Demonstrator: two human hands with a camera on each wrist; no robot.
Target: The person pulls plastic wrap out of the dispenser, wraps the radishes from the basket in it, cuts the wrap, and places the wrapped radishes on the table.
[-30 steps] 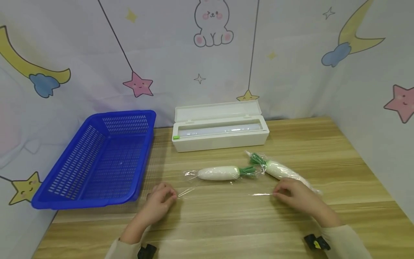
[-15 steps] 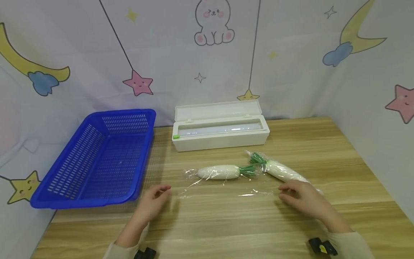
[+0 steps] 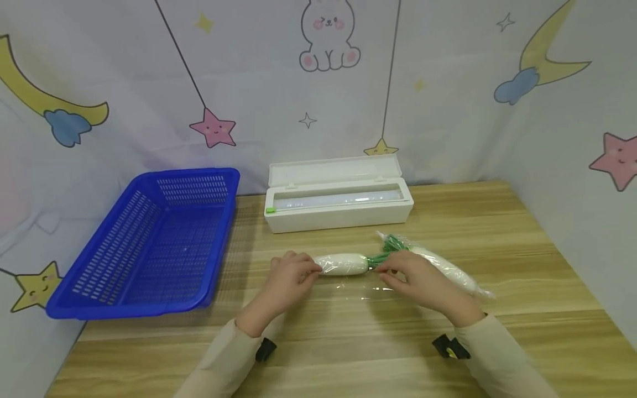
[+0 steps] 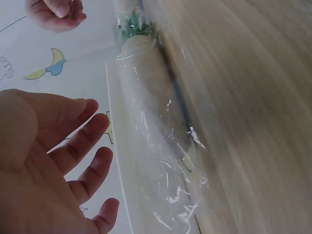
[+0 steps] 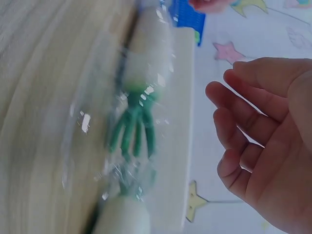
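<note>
A white radish (image 3: 343, 265) with green leaf stems lies across the middle of the table in clear plastic wrap (image 3: 365, 292). My left hand (image 3: 290, 279) is at its root end, and my right hand (image 3: 420, 281) is by its leaves. In the left wrist view, the left hand's fingers (image 4: 87, 178) are loosely bent beside the wrapped radish (image 4: 146, 73), with nothing visible in them. Relaxed fingers (image 5: 231, 129) also show in the right wrist view, apart from the green stems (image 5: 134, 126). A second wrapped radish (image 3: 448, 271) lies slanted, partly behind the right hand.
At the left stands a blue plastic basket (image 3: 213, 260). Behind the radishes is a white wrap dispenser (image 3: 343, 215), its lid up and a film roll inside. Patterned cloth (image 3: 259, 72) covers the walls around the wooden table (image 3: 343, 354).
Both hands first pinched the film's front corners, then let go and drew slightly apart. Now they have moved inward and forward to the two ends of the middle radish.
</note>
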